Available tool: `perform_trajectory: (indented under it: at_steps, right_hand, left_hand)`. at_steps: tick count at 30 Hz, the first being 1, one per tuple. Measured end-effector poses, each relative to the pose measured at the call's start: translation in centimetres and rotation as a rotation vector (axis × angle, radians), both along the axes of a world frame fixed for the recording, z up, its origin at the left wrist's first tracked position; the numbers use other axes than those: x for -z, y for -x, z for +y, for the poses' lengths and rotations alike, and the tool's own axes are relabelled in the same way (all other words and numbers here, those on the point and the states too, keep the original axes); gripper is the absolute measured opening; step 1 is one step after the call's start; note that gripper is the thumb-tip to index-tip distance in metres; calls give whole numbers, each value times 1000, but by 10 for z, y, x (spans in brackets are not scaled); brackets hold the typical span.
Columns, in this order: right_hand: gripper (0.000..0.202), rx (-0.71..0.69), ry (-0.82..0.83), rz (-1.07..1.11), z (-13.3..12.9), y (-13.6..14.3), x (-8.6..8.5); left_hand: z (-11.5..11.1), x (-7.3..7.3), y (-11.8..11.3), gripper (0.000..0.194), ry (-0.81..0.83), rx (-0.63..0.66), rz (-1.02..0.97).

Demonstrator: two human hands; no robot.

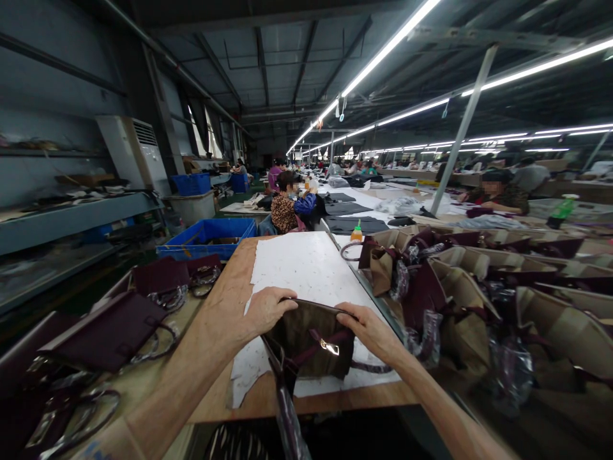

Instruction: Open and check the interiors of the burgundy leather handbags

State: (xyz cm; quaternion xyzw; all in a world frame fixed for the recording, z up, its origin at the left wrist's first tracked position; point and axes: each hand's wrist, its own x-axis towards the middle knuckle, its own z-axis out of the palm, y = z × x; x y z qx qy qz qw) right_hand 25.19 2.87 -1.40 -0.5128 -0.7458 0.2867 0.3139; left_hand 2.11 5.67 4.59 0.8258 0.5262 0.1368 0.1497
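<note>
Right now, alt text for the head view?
Both the left hand and right hand grip the top edge of a brown handbag on white paper over a wooden table. More bags pile at right; dark bags lie left.

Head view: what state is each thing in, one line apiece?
Left hand: gripping the handbag's top edge.
Right hand: gripping the same edge on the other side.
Handbag: upright on the white sheet, mouth held open.
White sheet: flat on the wooden board.
Finished bags: lying flat, left of the board.
Bag pile: heaped to the right, handles wrapped in clear plastic.
Glue bottle: upright, capped.
Blue crate: open.
</note>
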Motion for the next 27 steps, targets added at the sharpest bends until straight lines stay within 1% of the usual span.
perform_trajectory:
  at_steps: [6,11,15,19,21,24,27]
  right_hand:
    - [28,2,-3,14,-2,1,-1]
    - [28,53,-40,-44,-4,3,0]
    - [29,157,-137,-202,-4,7,4]
    - [21,228,-339,-458,-5,18,4]
    - [18,257,-405,-544,-6,26,3]
    - [14,249,-458,-597,-8,36,4]
    - [19,239,-500,-668,-7,42,5]
  left_hand:
    - [2,1,-2,28,19,-39,6]
    - [2,0,-4,28,3,-36,40]
    - [-2,-4,-5,29,-15,-23,113]
    - [-2,-6,-6,30,-14,-29,158]
    - [-1,-3,-5,30,-39,-41,161]
    - [2,5,-2,30,-64,-54,125]
    - [3,12,3,28,-47,-64,79]
